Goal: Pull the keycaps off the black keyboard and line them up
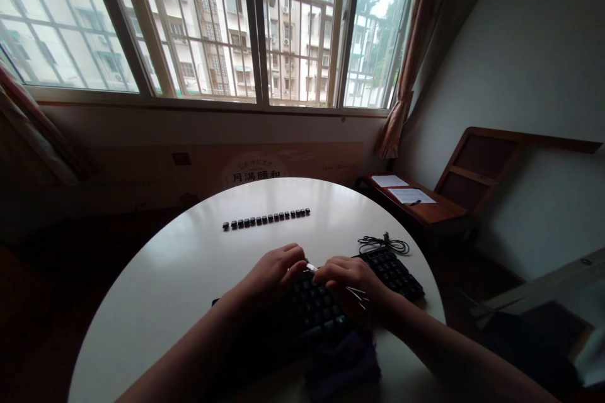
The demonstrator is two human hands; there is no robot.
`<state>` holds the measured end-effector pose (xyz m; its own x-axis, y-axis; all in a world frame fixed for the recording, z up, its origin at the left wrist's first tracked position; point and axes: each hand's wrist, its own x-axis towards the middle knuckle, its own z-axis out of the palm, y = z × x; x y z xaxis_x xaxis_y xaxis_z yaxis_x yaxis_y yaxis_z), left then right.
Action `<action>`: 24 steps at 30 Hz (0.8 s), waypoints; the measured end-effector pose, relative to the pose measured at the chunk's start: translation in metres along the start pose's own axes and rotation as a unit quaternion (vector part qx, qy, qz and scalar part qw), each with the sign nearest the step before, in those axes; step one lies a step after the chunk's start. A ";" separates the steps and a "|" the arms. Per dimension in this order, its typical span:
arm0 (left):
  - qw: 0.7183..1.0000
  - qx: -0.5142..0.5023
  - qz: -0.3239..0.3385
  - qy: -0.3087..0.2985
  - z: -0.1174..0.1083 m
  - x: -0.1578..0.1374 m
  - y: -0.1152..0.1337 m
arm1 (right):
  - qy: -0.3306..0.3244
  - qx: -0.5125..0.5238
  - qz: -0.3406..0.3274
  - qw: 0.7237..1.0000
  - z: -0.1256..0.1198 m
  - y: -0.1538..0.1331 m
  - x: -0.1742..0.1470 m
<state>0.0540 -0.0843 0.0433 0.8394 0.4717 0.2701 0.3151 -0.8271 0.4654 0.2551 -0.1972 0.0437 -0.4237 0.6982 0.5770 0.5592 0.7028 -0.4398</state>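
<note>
Above the top edge of a black keyboard [312, 310], my two hands meet with their fingertips close together. My right hand [352, 274] is closed on a slim wire keycap puller [357, 296], whose thin metal prongs stick out below the palm. A small pale end [311, 267] shows between the hands. Fingers and thumb of my left hand [278, 267] are pinched at that end; what they hold, if anything, is hidden. Farther back on the table, several black keycaps [268, 219] stand in a slanting row. My hands and forearms cover much of the keyboard's left part.
A coiled black cable [385, 243] lies behind the keyboard's right end on the round white table [155, 289]. A dark purple cloth [345, 365] is at the near edge. To the right, a wooden chair [444, 204] bears paper sheets [411, 196] and a pen [415, 203].
</note>
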 end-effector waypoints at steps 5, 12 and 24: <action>1.000 -0.015 -0.008 -0.005 0.002 0.000 0.000 | 0.027 0.001 0.002 1.000 0.004 0.006 -0.002; 0.998 -0.051 -0.042 -0.016 0.001 0.000 0.001 | 0.039 -0.081 0.016 0.996 0.008 0.002 0.000; 0.985 -0.150 -0.079 0.011 0.002 -0.001 -0.015 | 0.146 -0.150 -0.024 0.978 0.007 -0.003 0.013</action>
<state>0.0494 -0.0729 0.0347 0.7788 0.5975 0.1911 0.2942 -0.6169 0.7300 0.2426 -0.1894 0.0472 -0.2586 0.5660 0.7828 0.7458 0.6320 -0.2106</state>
